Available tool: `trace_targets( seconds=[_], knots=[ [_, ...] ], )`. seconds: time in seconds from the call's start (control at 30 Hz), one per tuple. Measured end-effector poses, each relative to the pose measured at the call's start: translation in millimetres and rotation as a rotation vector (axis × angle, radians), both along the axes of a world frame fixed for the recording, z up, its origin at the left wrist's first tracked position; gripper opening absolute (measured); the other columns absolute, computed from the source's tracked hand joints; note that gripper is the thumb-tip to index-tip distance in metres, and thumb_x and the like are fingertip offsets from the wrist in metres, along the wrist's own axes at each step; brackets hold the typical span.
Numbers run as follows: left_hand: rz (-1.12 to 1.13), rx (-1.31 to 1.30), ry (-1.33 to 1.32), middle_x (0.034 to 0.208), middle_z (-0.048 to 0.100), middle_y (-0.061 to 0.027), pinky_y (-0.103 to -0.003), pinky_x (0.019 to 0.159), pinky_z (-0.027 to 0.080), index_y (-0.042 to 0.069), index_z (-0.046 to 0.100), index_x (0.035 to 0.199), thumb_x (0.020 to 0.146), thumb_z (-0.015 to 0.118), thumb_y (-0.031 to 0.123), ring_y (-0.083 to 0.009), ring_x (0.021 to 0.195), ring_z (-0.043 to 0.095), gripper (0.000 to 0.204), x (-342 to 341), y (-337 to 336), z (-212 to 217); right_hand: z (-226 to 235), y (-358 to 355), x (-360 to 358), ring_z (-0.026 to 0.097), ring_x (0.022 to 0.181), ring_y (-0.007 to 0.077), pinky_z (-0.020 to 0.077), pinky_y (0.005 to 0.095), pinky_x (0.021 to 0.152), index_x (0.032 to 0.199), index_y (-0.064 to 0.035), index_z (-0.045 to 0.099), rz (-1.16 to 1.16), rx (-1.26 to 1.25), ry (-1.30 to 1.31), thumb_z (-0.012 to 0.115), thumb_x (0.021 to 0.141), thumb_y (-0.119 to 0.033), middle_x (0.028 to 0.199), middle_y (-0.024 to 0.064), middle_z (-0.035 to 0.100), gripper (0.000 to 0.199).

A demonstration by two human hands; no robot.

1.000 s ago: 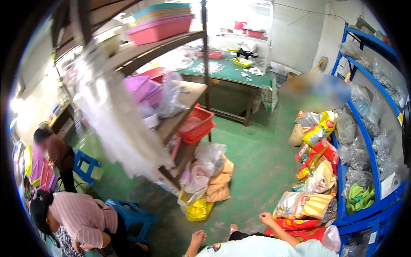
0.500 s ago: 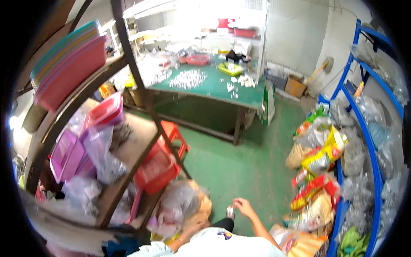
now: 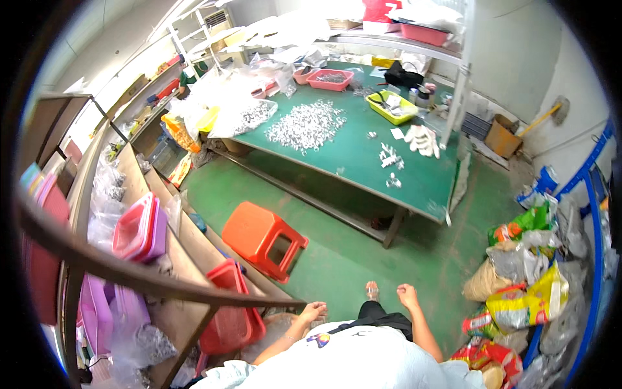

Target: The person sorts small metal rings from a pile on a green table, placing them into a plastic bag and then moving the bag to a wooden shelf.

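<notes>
My left hand (image 3: 315,312) hangs in front of me beside the end of the dark shelf bar (image 3: 259,299). Its fingers are loosely extended, with nothing visible in them. Lower right of the green-topped table, my right hand (image 3: 407,296) hangs over the floor, fingers curled in with nothing visible in them. Neither hand touches the table (image 3: 253,137). A heap of small whitish metal-looking pieces (image 3: 307,125) lies on the tabletop, and a few similar pieces (image 3: 391,157) lie near white gloves (image 3: 422,140).
An orange-red stool (image 3: 259,236) stands ahead on the left. Shelves on my left hold red tubs (image 3: 137,227) and purple tubs (image 3: 97,308). Filled bags (image 3: 528,301) line the floor by a blue rack (image 3: 589,259) on the right. A yellow-green tray (image 3: 392,107) sits on the table.
I have moved forward, so the table and stool are nearer. My left hand now shows clearly beside the shelf bar. The fingers of my right hand are more curled.
</notes>
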State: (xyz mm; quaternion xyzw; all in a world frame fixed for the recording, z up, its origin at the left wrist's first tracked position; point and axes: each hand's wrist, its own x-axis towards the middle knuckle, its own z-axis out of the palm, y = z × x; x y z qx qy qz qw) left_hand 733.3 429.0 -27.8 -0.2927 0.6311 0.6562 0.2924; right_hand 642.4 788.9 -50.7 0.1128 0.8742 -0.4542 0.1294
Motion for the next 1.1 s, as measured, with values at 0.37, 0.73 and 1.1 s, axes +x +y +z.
trace_targets(
  seconds=[0.37,0.73,1.1],
  knots=[
    [0.551,-0.149,-0.222,0.09,0.062,-0.0084,-0.029,0.058,0.049,0.004,0.056,0.105,0.09,0.051,0.016,-0.0178,0.069,0.06,0.02,-187,-105,-3,93,-257,-394,0.042,0.112,0.0337,0.0393,0.0408,0.09,0.11,0.0002,0.052,0.503,0.221,0.595,0.063,0.074,-0.008,0.118,0.0183,0.045,0.039],
    [0.276,-0.954,0.501,0.106,0.054,-0.018,-0.035,0.084,0.045,-0.002,0.042,0.12,0.083,0.056,0.008,-0.0272,0.094,0.056,0.041,-529,-279,1,83,-428,-560,0.019,0.13,0.0394,0.0148,0.0593,0.103,0.135,-0.0103,0.034,0.602,0.518,0.568,0.059,0.079,-0.042,0.141,0.018,0.023,0.068],
    [0.364,-1.372,0.414,0.136,0.029,-0.0269,-0.053,0.106,0.015,-0.003,0.028,0.133,0.091,0.043,0.021,-0.0396,0.128,0.025,0.051,-731,-338,33,68,-425,-650,0.024,0.129,0.0375,0.0174,0.0602,0.101,0.128,-0.0129,0.045,0.534,0.585,0.658,0.065,0.071,-0.046,0.139,0.0153,0.031,0.068]
  ],
)
